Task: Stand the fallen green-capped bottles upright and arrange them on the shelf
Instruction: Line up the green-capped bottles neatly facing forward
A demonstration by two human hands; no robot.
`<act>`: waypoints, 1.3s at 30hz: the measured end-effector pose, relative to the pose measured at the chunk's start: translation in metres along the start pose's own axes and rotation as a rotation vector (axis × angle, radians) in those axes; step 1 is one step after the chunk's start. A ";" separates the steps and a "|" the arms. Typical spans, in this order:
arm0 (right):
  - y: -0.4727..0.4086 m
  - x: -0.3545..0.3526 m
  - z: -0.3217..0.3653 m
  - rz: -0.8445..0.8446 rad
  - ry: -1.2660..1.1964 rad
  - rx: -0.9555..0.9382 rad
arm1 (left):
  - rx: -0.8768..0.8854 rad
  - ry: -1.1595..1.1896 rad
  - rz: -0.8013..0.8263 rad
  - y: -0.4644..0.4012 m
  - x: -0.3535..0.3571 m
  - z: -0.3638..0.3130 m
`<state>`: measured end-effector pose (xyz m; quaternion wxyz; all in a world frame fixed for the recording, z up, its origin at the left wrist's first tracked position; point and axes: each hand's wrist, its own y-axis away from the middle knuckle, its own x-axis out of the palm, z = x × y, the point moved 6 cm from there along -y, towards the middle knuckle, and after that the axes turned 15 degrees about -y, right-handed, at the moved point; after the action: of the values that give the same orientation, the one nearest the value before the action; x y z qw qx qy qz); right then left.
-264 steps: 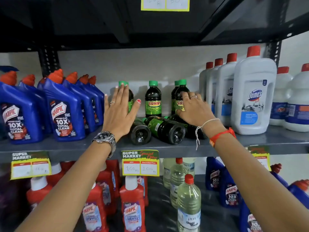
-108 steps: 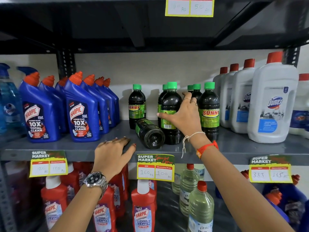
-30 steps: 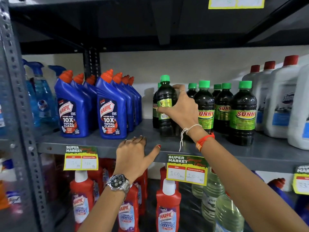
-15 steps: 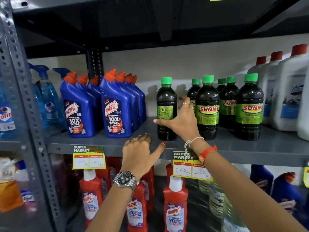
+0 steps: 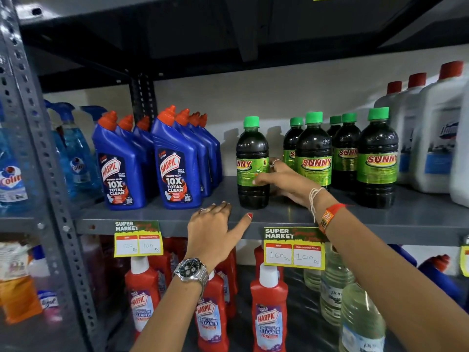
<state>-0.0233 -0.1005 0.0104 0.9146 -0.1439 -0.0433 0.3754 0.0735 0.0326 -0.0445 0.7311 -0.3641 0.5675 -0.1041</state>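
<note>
Six green-capped bottles: all upright on the shelf [image 5: 279, 219], none lying down in the head view.
Head view, left bottle [image 5: 252, 163]: stands alone, apart from the cluster, with a gap between it and the front bottle [image 5: 314, 153] of the group on its right.
Head view, label: turned partly away, only the tail of the brand name facing out.
Head view, right hand [image 5: 284, 182]: fingers curled round the lower right side of the left bottle, thumb across its label; grasping it.
Head view, left hand [image 5: 215, 229]: released, flat on the shelf's front lip, just below and to the left of that bottle, holding nothing.
Head view, neighbours: blue cleaner bottles [image 5: 175, 163] to the left, white jugs [image 5: 431, 138] to the far right.
Key relation: the bottle's long axis is vertical; the right hand is on it, so a twist or a slide toward the cluster likely falls to that hand.
Progress: standing up looks finished; only tidying the spacing and label seems left.
</note>
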 end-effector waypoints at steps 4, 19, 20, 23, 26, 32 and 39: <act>0.000 -0.003 0.005 -0.268 0.412 -0.152 | -0.017 -0.018 -0.017 -0.001 0.000 0.001; -0.001 0.000 0.003 -0.120 0.321 -0.072 | -0.036 -0.013 -0.081 -0.001 -0.001 0.002; 0.004 -0.001 0.006 -0.131 0.341 -0.104 | -0.038 -0.010 -0.084 -0.001 -0.001 0.002; 0.029 -0.014 0.017 -0.254 0.323 -0.275 | -0.043 -0.001 -0.083 0.000 -0.004 0.002; 0.066 -0.041 0.026 -0.471 0.300 -0.455 | -0.048 0.098 -0.008 -0.002 -0.002 0.007; 0.088 -0.086 0.019 -0.695 0.495 -0.399 | -0.037 0.641 0.176 -0.039 -0.002 -0.005; 0.064 -0.100 -0.008 -0.422 0.286 -0.094 | -0.149 1.115 0.404 -0.066 0.022 -0.014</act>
<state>-0.1363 -0.1290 -0.0137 0.9618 -0.2258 0.0400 0.1497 0.0858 -0.0329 -0.0191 0.3009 -0.1896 0.9294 -0.0983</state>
